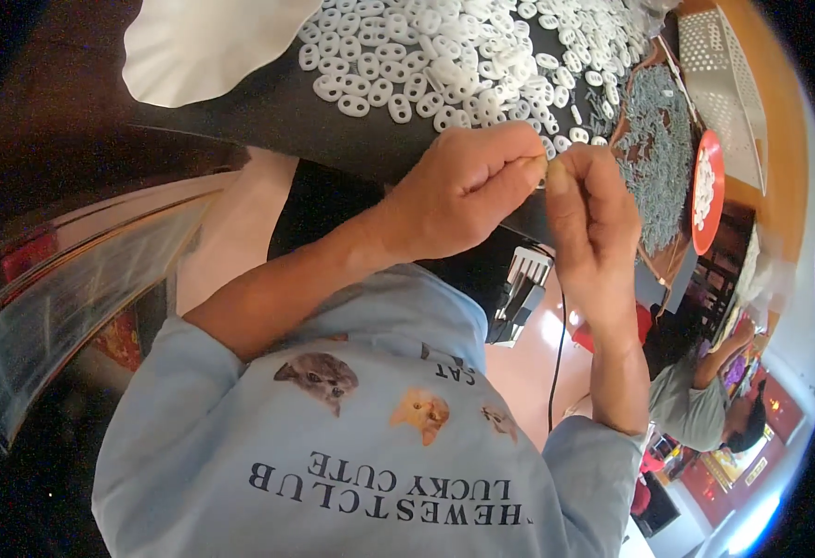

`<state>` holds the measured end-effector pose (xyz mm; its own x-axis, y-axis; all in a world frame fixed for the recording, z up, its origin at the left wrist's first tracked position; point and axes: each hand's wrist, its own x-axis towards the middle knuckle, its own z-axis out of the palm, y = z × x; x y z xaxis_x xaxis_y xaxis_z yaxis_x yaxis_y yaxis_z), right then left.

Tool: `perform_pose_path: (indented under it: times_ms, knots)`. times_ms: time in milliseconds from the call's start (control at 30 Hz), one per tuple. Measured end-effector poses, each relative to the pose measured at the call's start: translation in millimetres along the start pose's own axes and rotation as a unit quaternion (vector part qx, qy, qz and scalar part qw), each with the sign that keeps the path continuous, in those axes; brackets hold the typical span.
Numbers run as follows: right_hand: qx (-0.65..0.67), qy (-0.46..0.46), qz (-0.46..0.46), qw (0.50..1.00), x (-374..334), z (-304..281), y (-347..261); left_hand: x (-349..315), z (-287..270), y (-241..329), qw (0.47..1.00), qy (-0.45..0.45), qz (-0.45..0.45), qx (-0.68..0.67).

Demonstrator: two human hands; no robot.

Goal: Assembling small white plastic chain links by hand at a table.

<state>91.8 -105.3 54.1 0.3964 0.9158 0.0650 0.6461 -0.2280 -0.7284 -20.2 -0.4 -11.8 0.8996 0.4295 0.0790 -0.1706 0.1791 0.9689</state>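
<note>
My left hand point(477, 191) is closed in a pinch, thumb pressed to the curled forefinger. Facing it closely, my right hand point(596, 209) also pinches, its fingertips almost meeting the left ones. Something small and pale shows between the two pinches, but the fingers cover most of it. Just beyond them, white oval plastic pieces with two holes point(463, 74) lie heaped on the dark tabletop point(231, 119). Many small grey parts point(654, 153) make a pile to the right of my right hand.
A white wavy-edged sheet or tray point(207, 46) lies at the far left. On the right are a red plate point(710, 144) with small white pieces and a white perforated basket point(719, 74). A black cable point(556, 372) hangs below my hands. Another person point(691, 409) is farther off at right.
</note>
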Motion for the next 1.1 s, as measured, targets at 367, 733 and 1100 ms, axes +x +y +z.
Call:
perform_pose_path:
  times_ms: [367, 733, 1100]
  knots:
    - [0.106, -0.042, 0.029, 0.993, 2, -11, 9, 3, 2, 2, 0.998, -0.029, -0.008, -0.056]
    - [0.086, -0.081, 0.059, 0.991, 31, -31, 12, 0, -3, 9, 0.998, -0.01, -0.036, -0.059]
    - [-0.312, -0.056, -0.229, 0.921, 147, -27, 65, 5, 0, 5, 0.999, -0.021, -0.021, -0.041]
